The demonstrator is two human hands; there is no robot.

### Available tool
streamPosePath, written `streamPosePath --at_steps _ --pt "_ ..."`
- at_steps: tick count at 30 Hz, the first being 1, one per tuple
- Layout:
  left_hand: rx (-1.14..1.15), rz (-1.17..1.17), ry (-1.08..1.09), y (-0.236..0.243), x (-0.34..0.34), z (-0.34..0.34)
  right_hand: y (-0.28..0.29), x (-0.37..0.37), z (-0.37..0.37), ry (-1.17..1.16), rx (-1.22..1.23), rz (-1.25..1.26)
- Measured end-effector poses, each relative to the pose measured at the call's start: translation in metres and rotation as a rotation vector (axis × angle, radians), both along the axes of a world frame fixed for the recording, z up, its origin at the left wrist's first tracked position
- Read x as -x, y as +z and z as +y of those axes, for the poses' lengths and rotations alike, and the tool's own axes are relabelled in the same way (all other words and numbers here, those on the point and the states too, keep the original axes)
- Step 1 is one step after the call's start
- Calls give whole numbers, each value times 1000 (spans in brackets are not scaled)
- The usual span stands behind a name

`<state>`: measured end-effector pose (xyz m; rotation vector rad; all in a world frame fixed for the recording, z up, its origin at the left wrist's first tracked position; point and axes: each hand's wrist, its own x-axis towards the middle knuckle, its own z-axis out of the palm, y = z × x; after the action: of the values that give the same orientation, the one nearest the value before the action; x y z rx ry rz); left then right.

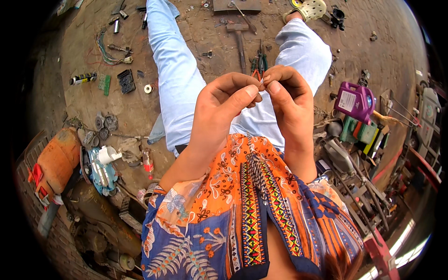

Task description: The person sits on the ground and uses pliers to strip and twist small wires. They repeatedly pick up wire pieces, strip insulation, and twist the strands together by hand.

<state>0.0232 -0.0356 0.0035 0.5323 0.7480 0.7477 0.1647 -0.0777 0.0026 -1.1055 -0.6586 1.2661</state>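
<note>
Both of my hands are raised over my lap, fingertips almost meeting. My left hand [224, 100] is closed in a pinch between thumb and forefinger. Opposite it, my right hand [291, 95] pinches in the same way. Something small and thin seems to sit between the fingertips, too small to make out. Just beyond them on the floor lie pliers [263, 61] with dark green handles. A hammer [240, 44] with a long handle rests to the left of the pliers.
A purple jug [353, 102] stands at the right, beside piled metal parts and tools. At left lie a wire bundle [105, 49], a black tray-like part [126, 81] and a spray can [83, 78]. A rusty orange tank [58, 158] and a small bottle [147, 163] are nearer.
</note>
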Motion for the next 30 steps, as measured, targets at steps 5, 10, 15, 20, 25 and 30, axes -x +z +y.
streamPosePath --at_steps 5,10,15,20,25,30 --pt "41 -58 -45 -5 4 0 1 -4 0 80 -23 -58" --pt "-25 -48 -83 -4 6 1 -3 -12 -1 199 82 159" --pt "-25 -68 -136 -5 9 0 -6 -18 -1 323 149 319" --pt "54 -105 -191 -8 13 0 -11 -24 3 456 104 349" --pt "78 -145 -219 -6 14 -1 -8 -27 6 549 60 367" --pt "26 -122 -228 -4 13 -2 -6 -30 6 573 49 292"
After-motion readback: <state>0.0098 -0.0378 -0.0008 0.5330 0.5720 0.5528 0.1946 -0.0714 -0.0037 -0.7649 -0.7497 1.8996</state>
